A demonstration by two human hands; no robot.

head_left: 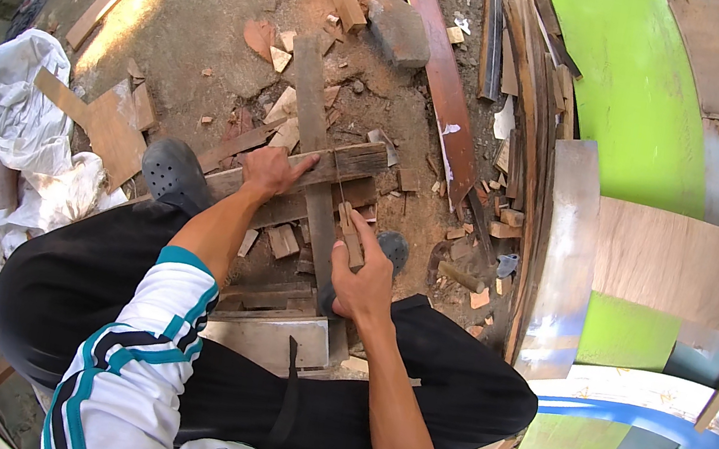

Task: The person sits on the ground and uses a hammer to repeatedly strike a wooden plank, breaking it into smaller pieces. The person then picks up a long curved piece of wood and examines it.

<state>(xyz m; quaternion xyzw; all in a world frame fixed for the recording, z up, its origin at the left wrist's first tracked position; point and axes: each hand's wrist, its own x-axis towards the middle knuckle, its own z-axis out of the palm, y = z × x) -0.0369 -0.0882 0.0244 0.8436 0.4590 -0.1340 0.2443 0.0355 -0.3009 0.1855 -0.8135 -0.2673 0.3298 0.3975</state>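
My left hand (269, 171) grips a weathered wooden beam (359, 161), its thumb stretched along the top. The beam lies slantwise across a long, dark, narrow plank (310, 110) running away from me. In my right hand (363, 275) is the wooden handle of a handsaw (352, 231); its thin blade, seen almost edge-on, meets the beam just right of my left thumb. Part of the handle is hidden by my fingers. Under the beam, more wood blocks (282, 241) lie between my feet.
A grey stone block (399, 33) and a reddish-brown plank (437, 75) lie ahead. White sacking (14, 101) is heaped at left beside a plywood scrap (117, 134). Stacked timber (537, 92) and green panels (619, 88) fill the right. Wood offcuts litter the dirt ground.
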